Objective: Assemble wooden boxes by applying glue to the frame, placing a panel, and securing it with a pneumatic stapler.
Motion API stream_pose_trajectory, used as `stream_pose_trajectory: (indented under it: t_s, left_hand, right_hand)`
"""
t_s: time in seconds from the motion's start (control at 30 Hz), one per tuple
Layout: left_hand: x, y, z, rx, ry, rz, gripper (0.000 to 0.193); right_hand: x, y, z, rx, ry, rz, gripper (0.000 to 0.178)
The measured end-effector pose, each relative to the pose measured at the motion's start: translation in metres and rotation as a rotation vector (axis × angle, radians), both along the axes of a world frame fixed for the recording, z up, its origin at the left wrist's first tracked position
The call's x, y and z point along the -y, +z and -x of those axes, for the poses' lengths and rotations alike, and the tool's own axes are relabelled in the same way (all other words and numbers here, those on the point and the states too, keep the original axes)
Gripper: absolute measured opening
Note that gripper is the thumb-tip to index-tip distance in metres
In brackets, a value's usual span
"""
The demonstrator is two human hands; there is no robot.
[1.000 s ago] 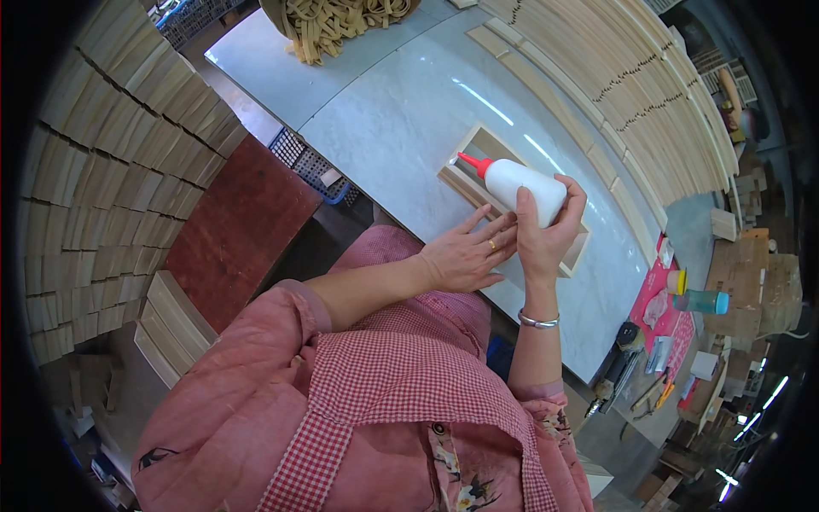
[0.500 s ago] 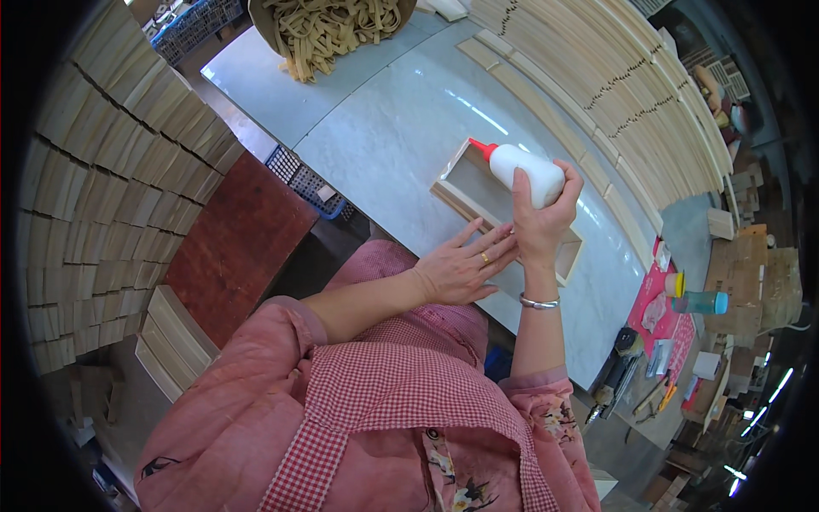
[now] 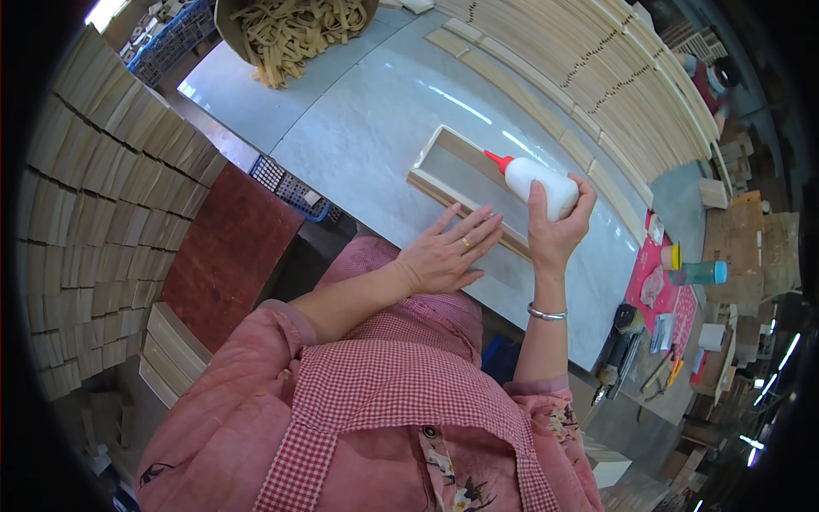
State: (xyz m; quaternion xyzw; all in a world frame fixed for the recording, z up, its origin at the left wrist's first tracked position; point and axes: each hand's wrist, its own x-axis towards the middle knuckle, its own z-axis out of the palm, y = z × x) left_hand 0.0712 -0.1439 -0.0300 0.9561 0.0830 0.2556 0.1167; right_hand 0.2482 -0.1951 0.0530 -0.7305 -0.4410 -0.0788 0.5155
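Observation:
A shallow rectangular wooden frame (image 3: 433, 194) lies on the pale marbled table (image 3: 358, 145) in front of me. My right hand (image 3: 559, 237) is wrapped round a white squeeze bottle (image 3: 531, 177) with a red pointed nozzle, tilted over the frame's right part. The nozzle tip points left, by the frame's far side; whether anything comes out of it is too small to tell. Flat, with fingers stretched out, my left hand (image 3: 448, 254) rests at the near side of the frame, fingertips on or against its near rail. The frame's right end is hidden behind my right hand.
Long wooden strips (image 3: 512, 81) and tall stacked slats (image 3: 589, 64) line the table's far side. A container of tan strips (image 3: 294, 38) lies at the far left. More wood stacks (image 3: 102, 222) rise at left. A teal bottle (image 3: 699, 273) and tools (image 3: 618, 350) are at right.
The bottle's nozzle has moved right along the frame's far side, away from the far left corner. My left hand has slid slightly left along the near rail. The whole view has shifted a little.

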Motion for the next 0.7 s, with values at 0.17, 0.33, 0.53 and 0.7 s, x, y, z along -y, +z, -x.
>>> stream_pose_trajectory:
  t_s: [0.17,0.33,0.53,0.7]
  left_hand:
    - [0.001,0.002,0.0,-0.031,0.007,-0.005,0.075]
    - [0.002,0.005,0.0,-0.064,0.029,-0.029,0.076]
    - [0.004,0.005,-0.001,-0.076,0.046,-0.041,0.075]
    - [0.006,0.003,-0.003,-0.066,0.062,-0.064,0.075]
  right_hand:
    - [0.031,0.001,-0.014,0.037,-0.086,0.003,0.051]
    - [0.062,0.003,-0.029,0.044,-0.174,0.014,0.051]
    - [0.093,0.004,-0.044,0.064,-0.261,0.013,0.05]
    - [0.112,0.004,-0.053,0.079,-0.321,0.013,0.05]
